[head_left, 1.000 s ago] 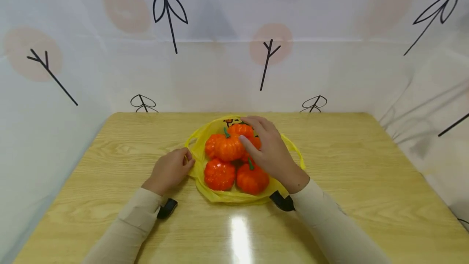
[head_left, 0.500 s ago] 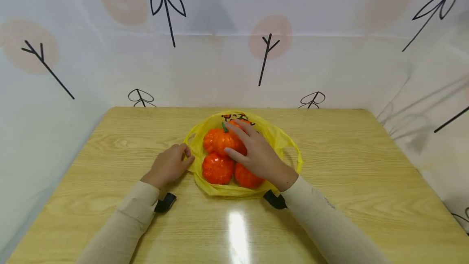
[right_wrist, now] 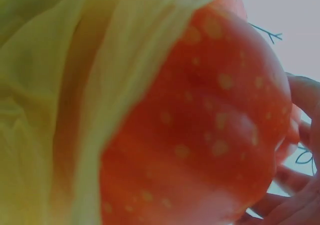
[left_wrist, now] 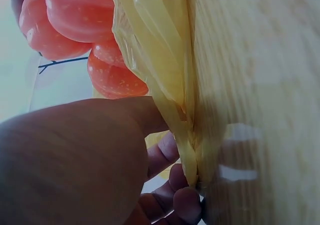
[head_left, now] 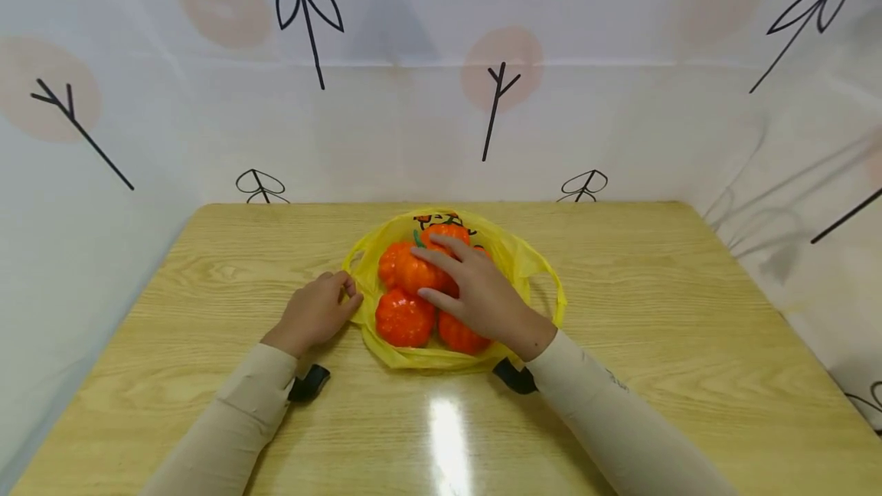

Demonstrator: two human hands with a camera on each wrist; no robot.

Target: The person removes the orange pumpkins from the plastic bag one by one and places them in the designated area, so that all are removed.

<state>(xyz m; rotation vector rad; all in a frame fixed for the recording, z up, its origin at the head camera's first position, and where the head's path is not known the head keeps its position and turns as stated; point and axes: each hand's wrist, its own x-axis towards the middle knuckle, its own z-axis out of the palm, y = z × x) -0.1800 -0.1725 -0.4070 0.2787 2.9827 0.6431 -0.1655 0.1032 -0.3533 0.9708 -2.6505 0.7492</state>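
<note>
In the head view a yellow plastic bag (head_left: 386, 349) lies spread open on the table, with several small orange pumpkins in it. My left hand (head_left: 317, 314) pinches the bag's left edge near a handle loop; the left wrist view shows fingers curled round the gathered plastic (left_wrist: 155, 40). Over the heap is my right hand (head_left: 482, 293), its fingers spread across the upper pumpkin (head_left: 400, 266), which has a green stem. Below sit a front left pumpkin (head_left: 404, 318) and a front right pumpkin (head_left: 458, 334), the latter partly hidden by the hand. A speckled pumpkin (right_wrist: 215, 110) fills the right wrist view.
The wooden table (head_left: 689, 343) extends to both sides of the bag. Behind it hangs a white cloth (head_left: 400, 136) with plant drawings. The bag's right handle loop (head_left: 561, 301) stands up beside the right wrist. Black wrist mounts (head_left: 310, 383) sit below both sleeves.
My right hand has moved left and down from the heap's back right onto the upper pumpkin, its fingers spreading. The left hand keeps its hold on the bag. The head view has shifted slightly.
</note>
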